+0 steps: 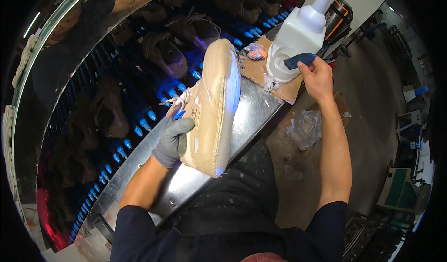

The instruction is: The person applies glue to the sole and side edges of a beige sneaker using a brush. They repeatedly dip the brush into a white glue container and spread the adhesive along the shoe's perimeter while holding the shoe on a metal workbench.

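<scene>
Head view: the left hand [173,141], in a grey glove, is closed around the side of a beige shoe [214,106], holding it sole-up above the metal bench [253,115]. The shoe's long axis runs from near the person's waist up and away toward the white glue bottle [298,36]. The bare right hand [318,78] grips a blue handle [299,60], fingers curled tight round it, its tip dipped at the bottle's side opening. The shoe lies to the left of this hand, well apart; the toe end is the nearer end. The bottle stands on cardboard [260,71]. More shoes [165,52] sit on a rack beyond
</scene>
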Demonstrator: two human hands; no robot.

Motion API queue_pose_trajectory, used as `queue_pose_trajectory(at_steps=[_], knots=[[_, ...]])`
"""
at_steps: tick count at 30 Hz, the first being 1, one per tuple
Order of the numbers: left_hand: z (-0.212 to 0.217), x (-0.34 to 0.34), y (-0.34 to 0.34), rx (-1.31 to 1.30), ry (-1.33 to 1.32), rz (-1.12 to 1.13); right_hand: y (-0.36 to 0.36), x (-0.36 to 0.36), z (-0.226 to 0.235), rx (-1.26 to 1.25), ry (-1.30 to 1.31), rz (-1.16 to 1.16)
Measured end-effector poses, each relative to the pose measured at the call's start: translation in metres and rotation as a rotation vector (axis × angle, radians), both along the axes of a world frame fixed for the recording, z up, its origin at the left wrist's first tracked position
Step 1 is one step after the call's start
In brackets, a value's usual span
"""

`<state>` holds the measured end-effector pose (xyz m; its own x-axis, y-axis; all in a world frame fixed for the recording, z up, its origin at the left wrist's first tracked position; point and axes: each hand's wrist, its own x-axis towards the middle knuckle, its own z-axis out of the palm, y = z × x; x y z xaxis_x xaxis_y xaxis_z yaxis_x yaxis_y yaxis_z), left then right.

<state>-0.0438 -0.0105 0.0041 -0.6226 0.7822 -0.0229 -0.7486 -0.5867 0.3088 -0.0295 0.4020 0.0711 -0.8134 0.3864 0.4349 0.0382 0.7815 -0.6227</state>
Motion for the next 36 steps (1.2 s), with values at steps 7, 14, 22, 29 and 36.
queue_pose_trajectory(at_steps=[7,14,22,29,36], knots=[[0.008,-0.008,-0.006,-0.343,0.265,0.1,0.005,-0.018,-0.014,-0.04,-0.11,0.039],[0.011,-0.015,-0.002,-0.507,0.339,0.089,0.029,-0.002,-0.026,-0.727,0.018,-0.068],[-0.017,-0.027,-0.019,-0.71,0.58,0.079,0.038,0.039,-0.045,-1.236,0.173,0.221],[0.002,-0.023,-0.014,-0.6,0.46,-0.008,-0.032,0.073,-0.041,-1.353,0.174,0.436],[-0.004,-0.029,-0.012,-0.587,0.474,-0.065,-0.092,0.099,-0.033,-1.087,0.26,0.463]])
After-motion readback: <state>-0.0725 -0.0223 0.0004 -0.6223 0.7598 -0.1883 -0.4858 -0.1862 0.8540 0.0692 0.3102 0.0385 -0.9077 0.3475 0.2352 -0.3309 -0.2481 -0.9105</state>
